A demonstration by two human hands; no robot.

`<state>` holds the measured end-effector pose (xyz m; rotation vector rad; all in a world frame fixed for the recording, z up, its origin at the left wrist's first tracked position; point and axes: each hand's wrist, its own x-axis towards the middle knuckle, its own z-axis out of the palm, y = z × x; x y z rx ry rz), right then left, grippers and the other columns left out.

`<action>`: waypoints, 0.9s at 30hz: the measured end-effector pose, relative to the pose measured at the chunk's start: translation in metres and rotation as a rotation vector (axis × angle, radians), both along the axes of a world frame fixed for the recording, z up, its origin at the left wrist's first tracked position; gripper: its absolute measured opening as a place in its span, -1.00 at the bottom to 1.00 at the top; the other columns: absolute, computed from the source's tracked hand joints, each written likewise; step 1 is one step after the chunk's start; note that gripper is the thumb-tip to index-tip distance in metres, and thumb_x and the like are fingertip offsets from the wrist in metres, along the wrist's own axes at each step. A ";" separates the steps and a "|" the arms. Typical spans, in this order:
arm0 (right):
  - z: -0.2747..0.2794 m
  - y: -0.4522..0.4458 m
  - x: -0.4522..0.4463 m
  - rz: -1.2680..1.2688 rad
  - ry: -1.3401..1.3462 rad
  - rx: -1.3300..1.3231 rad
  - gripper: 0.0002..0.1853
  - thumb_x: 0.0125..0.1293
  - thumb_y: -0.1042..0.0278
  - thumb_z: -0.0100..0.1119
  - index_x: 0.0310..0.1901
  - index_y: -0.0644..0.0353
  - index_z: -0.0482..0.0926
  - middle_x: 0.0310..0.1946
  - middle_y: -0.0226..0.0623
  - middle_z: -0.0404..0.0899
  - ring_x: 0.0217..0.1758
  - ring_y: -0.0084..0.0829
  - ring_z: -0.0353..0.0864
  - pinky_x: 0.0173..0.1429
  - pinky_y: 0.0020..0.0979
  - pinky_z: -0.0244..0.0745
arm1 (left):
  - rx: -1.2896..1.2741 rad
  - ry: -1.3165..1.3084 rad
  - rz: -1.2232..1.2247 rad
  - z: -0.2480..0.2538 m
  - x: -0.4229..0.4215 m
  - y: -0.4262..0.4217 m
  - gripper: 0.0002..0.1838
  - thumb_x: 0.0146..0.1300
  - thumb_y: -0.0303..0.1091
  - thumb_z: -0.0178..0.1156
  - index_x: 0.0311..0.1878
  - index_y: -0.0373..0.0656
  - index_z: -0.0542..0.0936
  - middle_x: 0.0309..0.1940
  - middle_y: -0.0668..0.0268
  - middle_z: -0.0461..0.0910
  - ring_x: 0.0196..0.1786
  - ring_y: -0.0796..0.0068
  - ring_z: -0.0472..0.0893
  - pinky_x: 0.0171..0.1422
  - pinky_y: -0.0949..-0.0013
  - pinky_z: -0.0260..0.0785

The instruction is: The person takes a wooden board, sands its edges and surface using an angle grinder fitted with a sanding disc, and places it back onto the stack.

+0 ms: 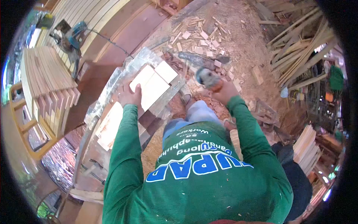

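Note:
My left hand rests on the workbench at the lower left edge of a pale wooden board, thumb raised and fingers apart. A smaller pale block lies against the board's upper right end. Another light board lies on the bench below my left hand. To the right of the bench, my right hand is closed around a handheld power tool, blurred by motion, its grey and teal head pointing up and left. The tool is apart from the boards.
Stacked wooden slats stand at the left, beside a teal power saw with a cord. Wood offcuts and sawdust cover the floor ahead. Long scrap strips are piled at the right. Cut pieces stand at the lower right.

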<state>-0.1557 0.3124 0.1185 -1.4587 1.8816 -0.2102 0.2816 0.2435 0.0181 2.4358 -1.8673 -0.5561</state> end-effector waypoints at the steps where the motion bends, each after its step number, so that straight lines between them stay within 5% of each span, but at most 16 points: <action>1: 0.002 0.020 -0.017 -0.126 -0.108 0.008 -0.40 -0.03 0.07 0.47 0.11 0.06 0.69 -0.09 0.02 0.78 -0.01 0.00 0.79 0.14 -0.08 0.68 | -0.025 0.073 -0.086 0.003 -0.008 -0.012 -0.25 0.31 0.38 0.17 0.38 0.06 0.54 0.34 0.12 0.52 0.41 -0.03 0.48 0.55 -0.24 0.13; 4: -0.001 0.077 -0.057 -0.327 -0.029 0.115 -0.46 -0.06 0.09 0.50 0.01 0.11 0.73 -0.15 0.00 0.79 -0.04 0.00 0.80 0.13 -0.09 0.68 | 0.081 0.200 -0.332 0.046 -0.076 -0.066 -0.20 0.21 0.39 0.31 0.36 0.06 0.56 0.34 0.15 0.54 0.35 -0.02 0.55 0.43 -0.12 0.35; 6: 0.004 0.105 -0.067 -0.395 0.081 0.164 -0.47 -0.06 0.06 0.51 -0.03 0.14 0.75 -0.17 0.00 0.80 -0.04 0.00 0.80 0.14 -0.09 0.68 | 0.122 0.038 -0.564 0.038 -0.116 -0.097 -0.17 0.13 0.39 0.40 0.31 -0.01 0.60 0.27 0.15 0.63 0.31 -0.01 0.62 0.41 -0.01 0.41; 9: -0.008 0.144 -0.079 -0.494 0.168 0.140 -0.46 -0.06 0.04 0.51 -0.03 0.16 0.75 -0.18 -0.01 0.80 -0.04 -0.02 0.81 0.15 -0.09 0.68 | 0.579 -0.052 -0.634 0.024 -0.161 -0.140 -0.16 -0.01 0.31 0.56 0.22 -0.08 0.66 0.15 0.12 0.72 0.25 0.03 0.67 0.37 0.04 0.46; 12: -0.026 0.176 -0.078 -0.596 0.176 0.088 -0.47 -0.06 0.07 0.47 -0.05 0.21 0.76 -0.21 -0.03 0.80 -0.08 -0.03 0.82 0.09 -0.12 0.68 | 0.527 0.098 -0.671 -0.016 -0.147 -0.150 -0.23 -0.16 0.12 0.73 0.08 -0.12 0.71 -0.08 0.15 0.79 0.06 0.18 0.75 0.21 0.16 0.55; 15: -0.021 0.167 -0.079 -0.680 0.079 0.048 -0.47 -0.08 0.09 0.48 -0.06 0.25 0.76 -0.21 -0.05 0.81 -0.10 -0.08 0.82 0.06 -0.15 0.68 | 0.607 0.159 -0.763 0.055 -0.150 -0.143 -0.30 -0.15 0.06 0.74 -0.04 -0.19 0.70 -0.18 0.20 0.77 -0.02 0.25 0.74 0.12 0.17 0.56; 19: -0.001 0.137 -0.075 -0.713 -0.103 0.005 -0.44 -0.11 0.10 0.52 -0.07 0.28 0.75 -0.22 -0.05 0.81 -0.12 -0.16 0.83 0.05 -0.16 0.68 | 0.336 0.231 -0.772 0.152 -0.113 -0.131 -0.42 -0.11 -0.09 0.76 -0.19 -0.24 0.64 -0.37 0.32 0.67 -0.27 0.46 0.65 -0.14 0.26 0.55; 20: -0.004 0.130 -0.077 -0.718 -0.130 -0.006 -0.44 -0.11 0.09 0.53 -0.06 0.28 0.75 -0.22 -0.04 0.81 -0.12 -0.16 0.83 0.05 -0.15 0.68 | 0.456 0.435 -0.564 0.166 -0.093 -0.133 -0.41 -0.13 -0.10 0.75 -0.17 -0.25 0.65 -0.32 0.16 0.71 -0.18 0.33 0.75 -0.08 0.21 0.60; 22: -0.010 0.113 -0.079 -0.658 -0.083 -0.059 -0.45 -0.06 0.09 0.51 -0.04 0.26 0.75 -0.19 -0.03 0.81 -0.10 -0.12 0.82 0.05 -0.14 0.67 | 0.192 0.270 -0.720 0.239 -0.078 -0.118 -0.53 -0.04 -0.28 0.71 -0.19 -0.27 0.63 -0.32 0.19 0.72 -0.22 0.45 0.75 -0.10 0.34 0.61; 25: -0.013 0.079 -0.078 -0.588 0.005 0.034 -0.45 -0.01 0.08 0.48 0.00 0.23 0.74 -0.16 0.03 0.80 -0.06 -0.05 0.81 0.06 -0.11 0.66 | 0.035 0.399 -0.586 0.297 -0.033 -0.101 -0.71 0.15 -0.50 0.55 -0.08 -0.29 0.71 -0.24 0.26 0.78 -0.18 0.53 0.76 -0.05 0.45 0.60; 27: -0.020 0.062 -0.074 -0.520 -0.122 -0.178 -0.46 0.00 0.09 0.48 0.00 0.25 0.75 -0.17 0.02 0.80 -0.07 -0.06 0.81 0.05 -0.12 0.66 | -0.123 0.363 -0.550 0.331 -0.004 -0.090 -0.74 0.22 -0.54 0.48 -0.01 -0.28 0.75 -0.19 0.27 0.80 -0.13 0.55 0.76 0.00 0.46 0.60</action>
